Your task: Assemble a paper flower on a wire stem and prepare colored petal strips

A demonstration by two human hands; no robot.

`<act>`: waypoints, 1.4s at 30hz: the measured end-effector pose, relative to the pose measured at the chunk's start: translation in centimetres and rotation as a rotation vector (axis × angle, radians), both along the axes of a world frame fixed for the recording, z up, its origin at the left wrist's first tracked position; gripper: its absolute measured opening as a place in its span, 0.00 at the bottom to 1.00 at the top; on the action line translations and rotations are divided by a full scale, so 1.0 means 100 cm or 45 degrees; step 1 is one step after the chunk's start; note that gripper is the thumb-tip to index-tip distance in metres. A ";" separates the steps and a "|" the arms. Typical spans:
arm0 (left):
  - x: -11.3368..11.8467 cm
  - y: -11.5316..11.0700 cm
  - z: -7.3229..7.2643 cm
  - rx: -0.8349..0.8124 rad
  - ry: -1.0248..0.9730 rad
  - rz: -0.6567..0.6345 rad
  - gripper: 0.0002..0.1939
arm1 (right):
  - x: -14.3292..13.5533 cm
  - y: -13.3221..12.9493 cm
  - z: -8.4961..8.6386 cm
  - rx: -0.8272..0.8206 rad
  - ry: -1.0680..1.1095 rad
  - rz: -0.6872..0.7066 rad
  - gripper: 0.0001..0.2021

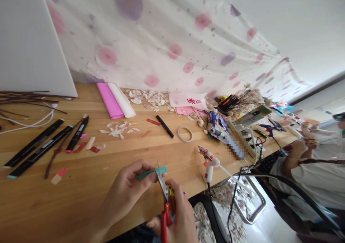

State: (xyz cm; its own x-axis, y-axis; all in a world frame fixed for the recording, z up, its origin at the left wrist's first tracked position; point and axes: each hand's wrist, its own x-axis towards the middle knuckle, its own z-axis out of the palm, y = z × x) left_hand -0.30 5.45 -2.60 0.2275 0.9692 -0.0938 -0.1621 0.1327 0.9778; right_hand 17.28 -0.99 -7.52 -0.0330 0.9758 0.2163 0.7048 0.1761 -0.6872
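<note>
Near the table's front edge, my left hand [132,183] pinches a small strip of green paper [162,170] between thumb and fingers. My right hand [179,214] is wrapped round the red handles of a pair of scissors [163,187]. The scissor blades point up and away from me and lie across the green strip, close to my left fingertips. Something small and yellow shows beside the scissors' pivot, at my right fingers. To the right of my hands, a white glue gun [209,164] rests at the table edge.
Markers [44,151], dark stems and paper scraps lie left. Pink and white paper rolls [111,101], pale shavings, a black pen [165,126] and a tape ring [185,134] are behind my hands. A blue packet [217,123] and power strip stand right. Another person sits far right.
</note>
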 end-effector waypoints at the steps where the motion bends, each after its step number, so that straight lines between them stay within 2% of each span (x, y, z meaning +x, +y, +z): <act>1: 0.000 0.000 -0.001 0.000 0.005 0.004 0.10 | 0.000 0.000 0.000 -0.003 0.001 -0.002 0.35; 8: 0.001 0.001 -0.003 -0.038 -0.040 0.001 0.10 | 0.002 0.000 0.001 -0.042 -0.010 0.014 0.32; 14: 0.000 -0.001 0.000 -0.038 -0.041 0.009 0.10 | 0.010 0.002 0.003 -0.050 -0.043 0.152 0.30; 18: 0.001 0.000 0.002 -0.016 -0.054 0.006 0.11 | 0.012 0.001 0.000 -0.044 -0.035 0.132 0.32; 23: 0.002 0.002 0.001 -0.017 -0.092 0.017 0.09 | 0.011 0.000 0.000 -0.066 -0.021 0.153 0.29; 34: 0.001 0.000 0.002 -0.022 -0.137 -0.007 0.09 | 0.012 0.001 0.002 -0.088 -0.044 0.135 0.29; 36: 0.001 0.000 0.002 -0.022 -0.150 -0.008 0.09 | 0.011 0.001 0.002 -0.080 -0.035 0.152 0.31; 42: 0.000 -0.001 0.000 -0.032 -0.193 0.003 0.12 | 0.009 0.003 0.004 -0.041 0.057 0.185 0.47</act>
State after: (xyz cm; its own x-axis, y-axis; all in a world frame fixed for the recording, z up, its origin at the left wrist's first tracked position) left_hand -0.29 5.40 -2.60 0.2383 0.9676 -0.0832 -0.3081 0.1566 0.9384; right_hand 18.14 -0.69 -7.08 -0.1651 0.9680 0.1891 0.6421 0.2510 -0.7244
